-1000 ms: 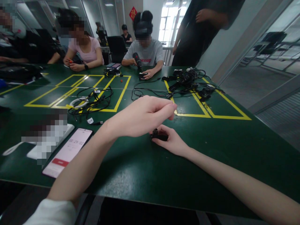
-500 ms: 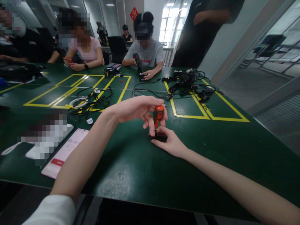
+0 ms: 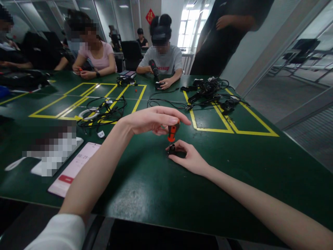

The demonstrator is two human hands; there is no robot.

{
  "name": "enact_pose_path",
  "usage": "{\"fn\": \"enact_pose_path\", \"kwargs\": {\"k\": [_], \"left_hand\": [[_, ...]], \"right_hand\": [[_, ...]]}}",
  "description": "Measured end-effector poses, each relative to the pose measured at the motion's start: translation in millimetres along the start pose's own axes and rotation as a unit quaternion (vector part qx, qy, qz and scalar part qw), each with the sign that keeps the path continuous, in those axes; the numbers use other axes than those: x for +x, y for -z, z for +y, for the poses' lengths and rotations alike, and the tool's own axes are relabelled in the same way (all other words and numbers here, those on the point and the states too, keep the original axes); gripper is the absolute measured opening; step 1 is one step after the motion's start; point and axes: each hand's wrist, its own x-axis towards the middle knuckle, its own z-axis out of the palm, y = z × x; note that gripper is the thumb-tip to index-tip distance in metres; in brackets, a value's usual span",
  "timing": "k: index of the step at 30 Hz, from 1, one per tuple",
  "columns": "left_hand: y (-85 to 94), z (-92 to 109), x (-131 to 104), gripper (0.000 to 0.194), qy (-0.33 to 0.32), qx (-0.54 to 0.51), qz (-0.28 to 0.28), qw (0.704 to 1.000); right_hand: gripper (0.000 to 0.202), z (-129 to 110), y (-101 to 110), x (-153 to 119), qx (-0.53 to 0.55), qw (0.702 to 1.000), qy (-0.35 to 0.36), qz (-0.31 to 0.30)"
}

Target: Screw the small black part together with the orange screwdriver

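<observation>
My left hand is closed from above on the handle of a short orange-and-black screwdriver, its index finger stretched out past the top. The screwdriver stands nearly upright, with its thin shaft pointing down at a small black part. That part lies on the green table, and my right hand grips it between thumb and fingers. Whether the tip sits in a screw is too small to see. The right palm and fingers partly cover the black part.
To the left lie a phone with a lit screen and a white blurred item. Black cables and a cable heap lie farther back by yellow tape lines. Across the table a co-worker holds a power drill.
The fingers of my left hand have loosened and shifted on the screwdriver handle, the index finger now extended to the right. My right hand stays in place on the black part.
</observation>
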Motion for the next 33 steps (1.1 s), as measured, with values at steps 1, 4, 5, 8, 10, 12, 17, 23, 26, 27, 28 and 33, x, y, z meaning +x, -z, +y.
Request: {"fn": "enact_pose_path", "kwargs": {"k": [1,4,5,8,10,12,17,23,26,27,28,33], "left_hand": [[-0.1,0.0,0.2,0.042,0.002,0.003,0.002,1.000],[0.9,0.0,0.4,0.043,0.008,0.003,-0.003,1.000],[1.5,-0.2,0.4,0.044,0.009,-0.006,-0.009,1.000],[2.9,-1.2,0.5,0.045,0.007,-0.042,-0.039,0.998],[2.8,-1.7,0.8,0.042,0.006,-0.054,-0.057,0.997],[1.9,-1.9,1.3,0.039,0.002,-0.057,-0.066,0.996],[-0.1,-2.6,2.1,0.039,0.006,-0.070,-0.067,0.995],[-0.7,-2.1,1.3,0.038,0.006,-0.054,-0.027,0.998],[-1.4,-0.3,1.6,0.037,0.005,-0.049,-0.027,0.998],[-1.6,0.3,1.6,0.037,0.006,-0.046,-0.029,0.998],[-1.8,0.8,1.6,0.038,0.007,-0.043,-0.032,0.999],[-1.9,1.3,-0.7,0.036,0.009,-0.035,-0.030,0.999]], "right_hand": [[0.017,-0.1,0.1,0.0,0.001,1.000,0.000,0.000],[0.017,0.0,-0.1,-0.2,0.002,1.000,0.001,0.000],[0.017,0.1,-0.3,-0.2,0.002,1.000,0.001,0.000],[0.017,0.2,-0.9,-0.2,0.003,1.000,0.001,0.003],[0.018,0.0,-0.9,0.0,0.003,1.000,0.002,0.004],[0.018,-0.3,-0.6,0.2,-0.001,1.000,0.003,0.003],[0.017,-1.5,0.0,0.6,-0.003,1.000,-0.001,-0.005],[0.017,-1.1,-0.8,0.3,0.004,1.000,-0.004,-0.006],[0.017,-1.3,-1.3,0.4,0.008,1.000,-0.005,-0.005],[0.017,-1.6,-1.3,0.3,0.009,1.000,-0.005,-0.004],[0.017,-1.9,-1.3,0.3,0.009,1.000,-0.005,-0.003],[0.017,-2.6,-0.2,-0.2,0.005,1.000,-0.007,-0.006]]}}
